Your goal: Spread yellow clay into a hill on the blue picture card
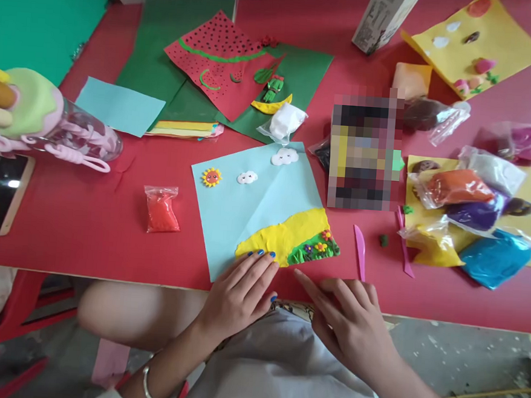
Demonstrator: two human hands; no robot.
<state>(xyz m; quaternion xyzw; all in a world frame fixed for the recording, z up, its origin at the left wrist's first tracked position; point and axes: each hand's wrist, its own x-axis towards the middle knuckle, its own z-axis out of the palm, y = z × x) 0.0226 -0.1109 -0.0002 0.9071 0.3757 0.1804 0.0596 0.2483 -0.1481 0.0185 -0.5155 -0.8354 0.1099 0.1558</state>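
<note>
A light blue sheet of paper [218, 220] lies in front of me. It carries a clay sun [212, 177], two white clay clouds [285, 157], a yellow clay band [290, 230] and a green patch with small clay flowers [320, 247]. My left hand [243, 291] rests with straight fingers, their tips on the lower left of the yellow clay. Just below the sheet's lower edge, my right hand [346, 308] points its index finger toward the yellow clay, the other fingers loosely bent; nothing shows in it. A pink plastic knife [359, 252] lies beyond it.
At right are several bags of clay [498, 259] and a pink tool [405, 242]. A red clay bag [161, 210] sits left of the sheet. Farther left are a bottle [86, 132] and a phone [0, 192]. Watermelon-patterned paper [221, 56] and a carton [385, 19] stand behind.
</note>
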